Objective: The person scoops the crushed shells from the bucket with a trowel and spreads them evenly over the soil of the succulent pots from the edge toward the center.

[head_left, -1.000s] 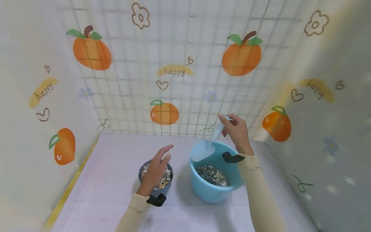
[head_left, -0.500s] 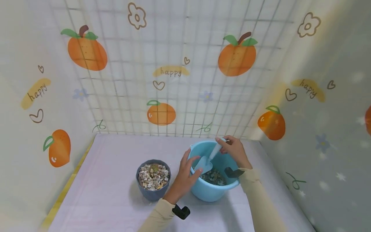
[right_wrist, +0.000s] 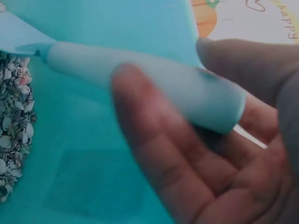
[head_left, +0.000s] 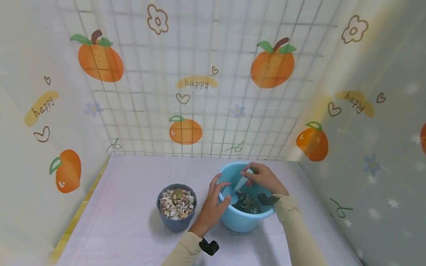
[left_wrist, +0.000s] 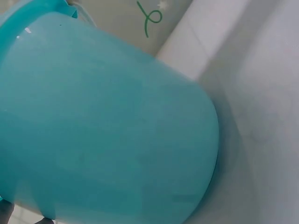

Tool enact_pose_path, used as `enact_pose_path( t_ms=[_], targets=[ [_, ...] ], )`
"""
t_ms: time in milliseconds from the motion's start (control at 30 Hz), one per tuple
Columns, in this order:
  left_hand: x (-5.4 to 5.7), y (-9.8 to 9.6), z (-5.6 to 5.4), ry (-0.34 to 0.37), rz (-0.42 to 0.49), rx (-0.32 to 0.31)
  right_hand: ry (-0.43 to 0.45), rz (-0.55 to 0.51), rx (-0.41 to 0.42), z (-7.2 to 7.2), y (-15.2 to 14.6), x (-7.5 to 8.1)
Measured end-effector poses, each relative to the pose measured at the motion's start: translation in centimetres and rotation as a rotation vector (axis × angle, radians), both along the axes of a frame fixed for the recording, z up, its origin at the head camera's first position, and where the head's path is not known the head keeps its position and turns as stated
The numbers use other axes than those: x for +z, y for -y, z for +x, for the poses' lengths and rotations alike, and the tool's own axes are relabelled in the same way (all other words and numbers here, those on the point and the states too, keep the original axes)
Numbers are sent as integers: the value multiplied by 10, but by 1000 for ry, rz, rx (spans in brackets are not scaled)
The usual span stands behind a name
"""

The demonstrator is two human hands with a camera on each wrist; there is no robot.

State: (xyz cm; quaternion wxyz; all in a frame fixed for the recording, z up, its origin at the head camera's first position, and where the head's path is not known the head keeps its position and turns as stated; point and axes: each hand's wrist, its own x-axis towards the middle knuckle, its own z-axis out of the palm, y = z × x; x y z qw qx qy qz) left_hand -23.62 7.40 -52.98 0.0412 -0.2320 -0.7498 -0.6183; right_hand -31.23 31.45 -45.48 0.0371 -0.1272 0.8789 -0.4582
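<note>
My right hand (head_left: 263, 177) grips the handle of a light blue small shovel (head_left: 242, 181) inside the blue bucket (head_left: 237, 223). In the right wrist view, thumb and fingers close around the pale handle (right_wrist: 88, 59), and the shovel's blade (right_wrist: 21, 35) points left above small shells (right_wrist: 11, 126). Curved over the bucket's left rim, my left hand (head_left: 211, 207) holds it. The bucket's outer wall (left_wrist: 107, 121) fills most of the left wrist view, with only dark fingertips (left_wrist: 44, 220) at the lower edge. Mixed shell bits (head_left: 247, 204) lie in the bucket's bottom.
A grey-blue pot (head_left: 176, 223) stands left of the bucket, filled with shell pieces (head_left: 176, 203). Both stand on a pale cloth-covered table (head_left: 133, 207). Behind rises a white curtain (head_left: 143, 111) printed with oranges, over a wire grid.
The left hand has moved right, from over the pot to the bucket's rim. The right hand has lowered the shovel into the bucket.
</note>
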Motion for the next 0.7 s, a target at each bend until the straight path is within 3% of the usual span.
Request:
enact_pose_path(
  t_ms=[400,700],
  targets=[
    [-5,-1,1,-13,26,7,-71,-156,-50,-1,-3,-2],
    [-4,-3,0,-7,15,8,-32,-114,-30,-2,-5,-2]
  ],
)
